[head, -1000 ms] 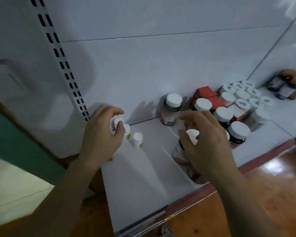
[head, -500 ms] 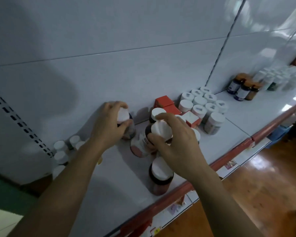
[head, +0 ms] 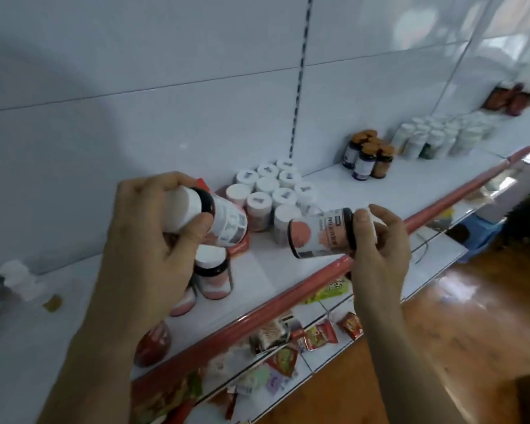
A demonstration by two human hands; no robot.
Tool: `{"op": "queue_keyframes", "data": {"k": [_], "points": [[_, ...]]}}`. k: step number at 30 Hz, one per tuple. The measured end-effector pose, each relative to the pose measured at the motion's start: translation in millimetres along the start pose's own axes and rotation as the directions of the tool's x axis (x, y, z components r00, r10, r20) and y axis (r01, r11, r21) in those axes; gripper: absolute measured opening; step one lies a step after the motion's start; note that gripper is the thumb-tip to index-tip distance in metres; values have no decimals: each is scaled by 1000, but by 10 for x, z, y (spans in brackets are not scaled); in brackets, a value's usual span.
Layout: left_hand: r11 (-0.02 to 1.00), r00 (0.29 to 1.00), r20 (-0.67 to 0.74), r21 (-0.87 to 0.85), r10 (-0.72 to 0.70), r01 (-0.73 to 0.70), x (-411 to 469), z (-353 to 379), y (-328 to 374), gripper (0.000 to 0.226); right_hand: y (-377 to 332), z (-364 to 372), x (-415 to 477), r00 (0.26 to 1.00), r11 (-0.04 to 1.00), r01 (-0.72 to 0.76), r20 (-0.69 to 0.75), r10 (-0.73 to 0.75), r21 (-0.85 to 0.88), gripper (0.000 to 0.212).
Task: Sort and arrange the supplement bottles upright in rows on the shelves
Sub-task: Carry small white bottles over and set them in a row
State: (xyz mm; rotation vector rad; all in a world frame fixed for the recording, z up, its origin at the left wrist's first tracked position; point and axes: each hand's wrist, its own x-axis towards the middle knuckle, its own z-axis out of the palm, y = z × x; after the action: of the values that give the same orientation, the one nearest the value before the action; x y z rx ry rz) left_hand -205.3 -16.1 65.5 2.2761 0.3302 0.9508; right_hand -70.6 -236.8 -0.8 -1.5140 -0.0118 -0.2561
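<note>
holding both bottles sideways by their caps alone is the weak spot here. the left hand (head: 147,240) curls round the white cap of a barcode bottle (head: 224,221), carried tilted above the standing bottles (head: 213,276) on the shelf (head: 395,191). the right hand (head: 380,249) pinches the cap of a pink-label bottle (head: 318,234) between thumb and fingers, close to the red rail (head: 318,280) at the front edge. a cap-only grip could let either bottle twist or slip. the right one might miss the shelf and land among the snack packets (head: 288,356) below. setting the left one down carelessly could topple those beneath it or nudge the white-capped cluster (head: 270,185) behind.
</note>
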Motion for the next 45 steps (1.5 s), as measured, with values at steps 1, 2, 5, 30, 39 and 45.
{"op": "queue_keyframes", "data": {"k": [1,2,5,30,39,45], "points": [[1000,998,65,3,17,-18,30,218,122,36,34,-191,82,1000,999,1,-30,-2,-33,36],[999,991,125,-5,38,-37,52,431,234,37,65,-385,162,998,998,-2,-60,-1,-65,37],[994,959,265,-78,100,-82,137,1022,504,38,230,-1022,437,988,987,-3,-153,-22,-161,37],[682,918,397,-668,-13,298,1996,6690,2882,46,755,-4183,4851,924,864,-39,-348,-161,-503,56],[763,896,437,-606,82,226,2577,8849,3740,51,1239,-5388,6961,949,880,-33,-291,-121,-474,48],[823,941,338,-532,-8,199,3075,10045,4357,51,1505,-6108,8556,971,870,-36,-222,-85,-492,34]]}}
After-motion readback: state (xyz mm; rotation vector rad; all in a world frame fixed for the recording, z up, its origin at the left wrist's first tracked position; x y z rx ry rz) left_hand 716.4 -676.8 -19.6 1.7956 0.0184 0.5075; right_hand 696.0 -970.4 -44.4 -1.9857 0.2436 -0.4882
